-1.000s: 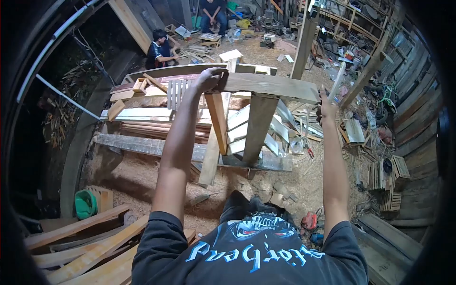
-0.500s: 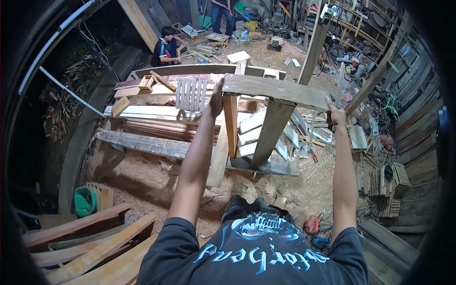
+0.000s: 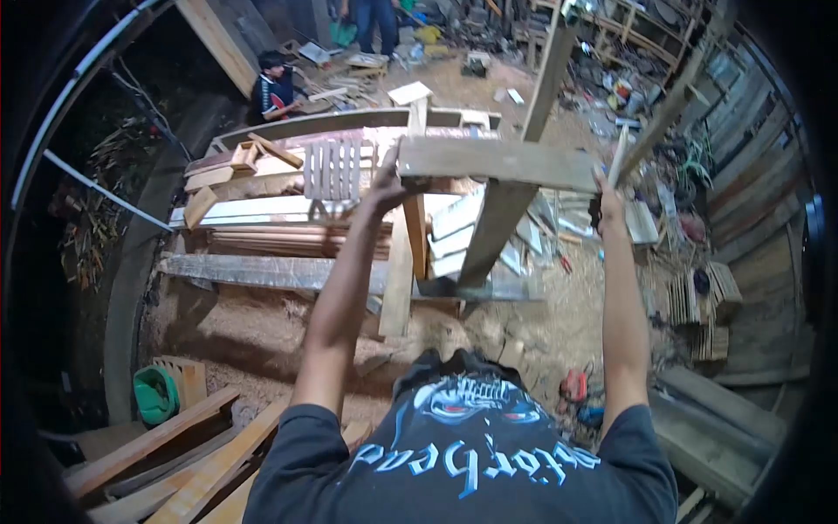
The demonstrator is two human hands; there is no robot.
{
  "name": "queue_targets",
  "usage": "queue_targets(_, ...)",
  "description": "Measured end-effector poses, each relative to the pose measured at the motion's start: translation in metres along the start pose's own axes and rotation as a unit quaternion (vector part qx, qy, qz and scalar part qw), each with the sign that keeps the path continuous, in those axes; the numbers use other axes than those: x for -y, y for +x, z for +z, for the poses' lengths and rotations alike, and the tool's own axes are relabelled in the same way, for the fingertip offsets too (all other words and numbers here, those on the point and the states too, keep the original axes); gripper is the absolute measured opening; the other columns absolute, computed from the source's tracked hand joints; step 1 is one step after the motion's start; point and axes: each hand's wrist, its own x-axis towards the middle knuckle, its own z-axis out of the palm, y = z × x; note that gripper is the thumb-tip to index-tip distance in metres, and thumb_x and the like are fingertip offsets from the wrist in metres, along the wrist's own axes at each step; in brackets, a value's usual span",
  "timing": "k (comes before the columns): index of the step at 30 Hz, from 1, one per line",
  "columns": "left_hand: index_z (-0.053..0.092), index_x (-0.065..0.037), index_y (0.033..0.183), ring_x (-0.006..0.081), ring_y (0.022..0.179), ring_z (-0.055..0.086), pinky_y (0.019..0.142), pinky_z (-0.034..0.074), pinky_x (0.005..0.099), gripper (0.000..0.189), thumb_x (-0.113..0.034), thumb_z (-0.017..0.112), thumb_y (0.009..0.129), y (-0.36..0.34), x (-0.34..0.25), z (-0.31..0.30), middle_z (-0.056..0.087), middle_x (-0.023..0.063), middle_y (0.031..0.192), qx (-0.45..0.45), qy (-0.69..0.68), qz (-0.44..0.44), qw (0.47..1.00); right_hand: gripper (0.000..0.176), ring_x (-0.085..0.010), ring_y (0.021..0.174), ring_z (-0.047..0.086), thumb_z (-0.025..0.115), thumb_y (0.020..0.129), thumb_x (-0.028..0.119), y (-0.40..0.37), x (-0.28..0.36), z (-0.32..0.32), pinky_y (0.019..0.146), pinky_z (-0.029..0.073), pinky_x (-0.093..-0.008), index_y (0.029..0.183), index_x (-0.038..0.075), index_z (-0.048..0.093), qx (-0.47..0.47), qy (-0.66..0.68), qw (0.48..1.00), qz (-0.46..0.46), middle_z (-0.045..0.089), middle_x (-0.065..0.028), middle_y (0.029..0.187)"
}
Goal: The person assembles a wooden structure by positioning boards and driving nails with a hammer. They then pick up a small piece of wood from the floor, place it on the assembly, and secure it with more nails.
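A wide grey-brown wooden board stretches crosswise in front of me, gripped at both ends. My left hand wraps round its left end, and my right hand is closed on its right end. Under the board's middle a thick wooden post slants downward, its top meeting the board's underside in this view. Beside it, a narrower orange-brown wooden piece runs down from near my left hand. White-faced boards lie beyond the post.
On the left is a long bench with a grey beam along its front and a slatted wooden panel on top. A person sits behind it. Loose timber, a green bucket and a red power tool lie nearer.
The view has shifted, so the surroundings sit further left and slightly higher. Both hands keep hold of the board, which appears a little further left.
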Motion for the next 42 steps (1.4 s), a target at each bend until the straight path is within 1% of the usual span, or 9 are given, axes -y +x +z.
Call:
queue_targets(3,0.03,0.001,0.148,0.0201,0.115,0.058,0.099,0.05,0.0336,0.108,-0.019,0.094,0.064,0.009,0.011,-0.002,0.058,0.0135,0.128,-0.034,0.108,0.082,0.99,0.029,-0.0068,0.035,0.036,0.079,0.083,0.035,0.002,0.005,0.011,0.033,0.022,-0.0269,0.079,0.014,0.058,-0.014,0.056,0.996,-0.074,0.043,0.0074,0.054)
queue_targets(6,0.035,0.002,0.146,0.0209,0.115,0.058,0.099,0.05,0.0343,0.104,-0.02,0.094,0.063,0.005,-0.003,0.0,0.058,0.0142,0.127,-0.044,0.135,0.11,0.984,0.031,-0.0069,0.036,0.037,0.081,0.081,0.032,-0.022,0.02,0.014,0.034,0.023,-0.0265,0.079,0.013,0.058,-0.01,0.069,0.995,-0.076,0.045,0.0065,0.054)
queue_targets(7,0.04,0.002,0.139,0.0246,0.115,0.056,0.101,0.049,0.0351,0.101,-0.025,0.095,0.059,0.003,-0.007,0.001,0.053,0.0144,0.126,-0.049,0.142,0.097,0.984,0.034,-0.0066,0.048,0.048,0.081,0.082,0.027,-0.023,0.02,0.01,0.041,0.033,-0.0251,0.093,-0.001,0.066,0.003,0.058,0.996,-0.074,0.063,0.0002,0.074)
queue_targets(11,0.04,0.002,0.138,0.0217,0.113,0.057,0.098,0.051,0.0332,0.096,-0.028,0.094,0.064,-0.011,-0.014,0.006,0.056,0.0134,0.123,-0.045,-0.001,0.044,0.998,0.03,-0.0072,0.04,0.042,0.081,0.081,0.03,-0.012,0.019,0.003,0.036,0.03,-0.0273,0.079,0.007,0.062,0.005,0.002,0.997,-0.077,0.05,0.0036,0.058)
queue_targets(17,0.039,0.003,0.139,0.0255,0.117,0.057,0.099,0.05,0.0346,0.103,-0.034,0.094,0.061,-0.011,-0.008,-0.003,0.055,0.017,0.129,-0.046,0.196,0.096,0.975,0.036,-0.0071,0.038,0.038,0.083,0.08,0.037,-0.008,0.007,0.0,0.037,0.026,-0.0269,0.074,0.011,0.058,0.007,-0.008,0.997,-0.083,0.047,0.0051,0.055)
queue_targets(20,0.037,0.003,0.144,0.0215,0.116,0.058,0.099,0.05,0.0343,0.102,-0.025,0.093,0.064,-0.013,-0.005,0.004,0.058,0.015,0.128,-0.075,0.106,0.068,0.989,0.038,-0.0068,0.04,0.04,0.083,0.08,0.04,-0.011,0.003,-0.005,0.038,0.027,-0.0265,0.074,0.011,0.057,0.021,0.003,0.998,-0.06,0.047,0.0059,0.056)
queue_targets(24,0.046,-0.001,0.137,0.0204,0.114,0.059,0.097,0.05,0.0339,0.081,-0.023,0.089,0.071,-0.011,0.004,0.003,0.062,0.0123,0.123,0.03,0.088,-0.014,0.996,0.038,-0.0072,0.04,0.04,0.082,0.081,0.039,-0.017,0.0,-0.006,0.038,0.028,-0.027,0.073,0.011,0.057,-0.002,0.025,0.998,-0.064,0.046,0.006,0.056)
queue_targets(29,0.054,-0.004,0.126,0.0215,0.105,0.065,0.094,0.051,0.0359,0.059,-0.022,0.083,0.078,-0.008,0.027,0.016,0.068,0.0105,0.11,-0.052,0.102,0.018,0.993,0.032,-0.0084,0.039,0.041,0.079,0.083,0.033,-0.009,-0.006,-0.007,0.037,0.028,-0.0274,0.074,0.011,0.058,-0.017,0.112,0.993,-0.021,0.045,0.0048,0.055)
queue_targets(42,0.051,-0.005,0.136,0.0315,0.124,0.051,0.106,0.042,0.0406,0.087,-0.032,0.09,0.064,-0.032,0.013,0.013,0.055,0.0171,0.125,-0.047,0.127,-0.034,0.99,0.042,-0.0083,0.038,0.035,0.081,0.08,0.044,-0.015,-0.005,0.01,0.036,0.022,-0.0283,0.066,0.021,0.048,-0.051,0.113,0.992,-0.027,0.037,0.0062,0.05)
